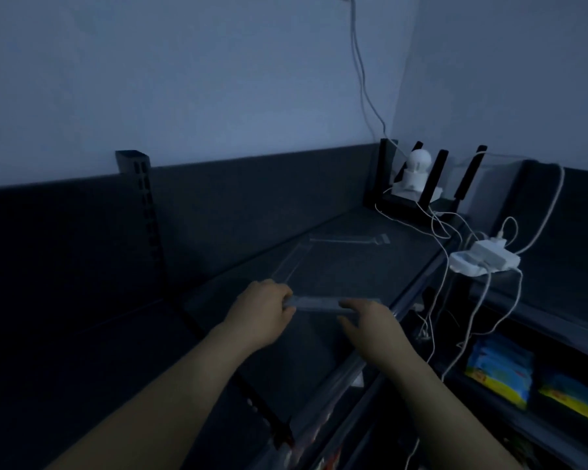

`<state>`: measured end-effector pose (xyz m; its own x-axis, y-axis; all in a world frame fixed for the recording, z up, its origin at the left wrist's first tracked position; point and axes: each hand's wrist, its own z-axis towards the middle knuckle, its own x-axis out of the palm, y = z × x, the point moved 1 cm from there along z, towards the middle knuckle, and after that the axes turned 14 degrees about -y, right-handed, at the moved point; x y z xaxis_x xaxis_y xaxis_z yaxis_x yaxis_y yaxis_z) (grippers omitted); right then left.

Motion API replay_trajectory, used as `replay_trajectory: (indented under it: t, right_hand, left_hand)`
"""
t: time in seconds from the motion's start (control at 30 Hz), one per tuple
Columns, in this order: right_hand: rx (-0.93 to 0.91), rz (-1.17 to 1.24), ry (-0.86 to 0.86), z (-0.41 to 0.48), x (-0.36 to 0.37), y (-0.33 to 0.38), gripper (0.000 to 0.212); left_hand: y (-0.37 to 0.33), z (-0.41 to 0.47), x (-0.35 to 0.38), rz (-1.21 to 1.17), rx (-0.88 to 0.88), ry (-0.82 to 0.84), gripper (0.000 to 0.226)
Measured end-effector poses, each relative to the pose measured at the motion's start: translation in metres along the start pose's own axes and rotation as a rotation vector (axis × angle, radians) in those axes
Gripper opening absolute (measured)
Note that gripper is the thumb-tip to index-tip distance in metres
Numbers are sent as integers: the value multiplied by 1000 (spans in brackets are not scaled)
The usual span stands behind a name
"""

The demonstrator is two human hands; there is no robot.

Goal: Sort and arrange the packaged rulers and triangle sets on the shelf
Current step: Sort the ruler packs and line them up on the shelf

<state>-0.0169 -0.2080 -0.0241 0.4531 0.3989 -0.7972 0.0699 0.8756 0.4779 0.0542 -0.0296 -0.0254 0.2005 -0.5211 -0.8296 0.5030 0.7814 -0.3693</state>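
Step in hand, my read: placing one packaged ruler down on the dark top shelf to line it up with the others; left hand has fingers curled round the pack's left end, thumb pinching from below, firm hold; right hand is spread loosely at the right end, index finger straight along the pack and thumb underneath, not clamped, and whether it really touches is unclear in this dim light; to do it well, keep the pack level between both hands, lower it flat just in front of the clear flat pack, long edge parallel to the shelf front, let the right fingers guide and square the end before the left lets go; avoid sliding it onto the neighbour, since clear plastic on clear plastic is hard to see here; look of the thing: long, narrow, see-through sleeve, pale grey strip, stiff, no sag between the hands; it sits low over the near-middle of the shelf; a second ruler pack lies further back, near the router.
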Motion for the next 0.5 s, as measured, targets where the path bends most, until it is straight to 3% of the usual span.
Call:
replay_trajectory:
  t: [0.17,0.33,0.43,0.5]
  right_hand:
    - [-60,16,28,59,7,-33,29]
    - [-122,28,43,116,15,-65,33]
    - [-137,64,61,147,24,-81,36]
    - [-134,84,86,164,30,-88,38]
  left_hand:
    - [-6,50,45,112,-30,162,47]
    - [-8,82,68,135,-92,230,21]
    - [-4,89,71,110,-86,248,22]
    - [1,90,68,72,-83,305,38]
